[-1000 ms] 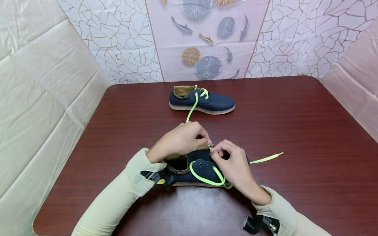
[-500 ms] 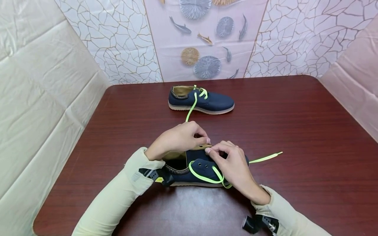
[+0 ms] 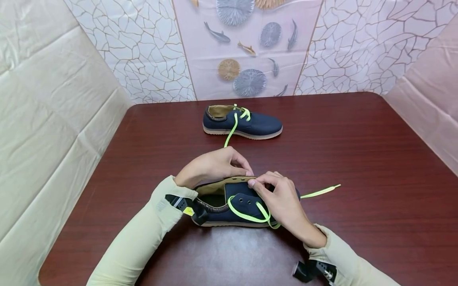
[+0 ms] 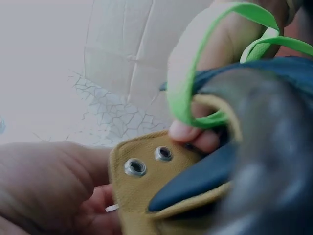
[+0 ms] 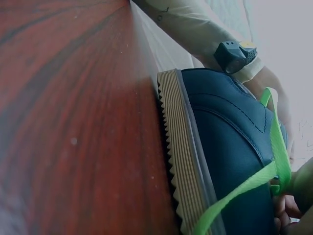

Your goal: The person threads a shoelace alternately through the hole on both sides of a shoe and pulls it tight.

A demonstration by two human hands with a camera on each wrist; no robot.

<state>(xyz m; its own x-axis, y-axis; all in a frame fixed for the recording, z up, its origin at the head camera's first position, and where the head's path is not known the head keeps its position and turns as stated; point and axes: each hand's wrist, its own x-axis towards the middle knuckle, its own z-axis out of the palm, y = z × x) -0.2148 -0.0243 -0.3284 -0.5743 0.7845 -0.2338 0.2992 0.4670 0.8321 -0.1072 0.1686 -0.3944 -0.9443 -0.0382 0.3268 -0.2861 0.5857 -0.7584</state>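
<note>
A navy shoe (image 3: 218, 214) with a tan lining and a neon-green shoelace (image 3: 247, 216) lies on the table, toe to the right. My right hand (image 3: 280, 194) pinches the lace at the inner face of the far eyelet flap (image 4: 139, 183). Behind that flap, my left hand (image 3: 214, 167) has its fingers bent at the outer side. In the left wrist view, a small white tip (image 4: 112, 208), apparently the lace end, shows between the left fingers. The lace loops over the near flap (image 3: 246, 202). The left fingertips are partly hidden by the far flap.
A second navy shoe (image 3: 262, 126) with green laces stands farther back, toe right, one lace trailing toward my left hand. The other lace end (image 3: 322, 192) stretches right across the brown table (image 3: 375, 159). Patterned cloth (image 3: 250, 47) hangs behind the table.
My left hand has slid back and down behind the far flap, baring its eyelets and tan lining. The lace end no longer shows between the hands. My right hand has shifted slightly left.
</note>
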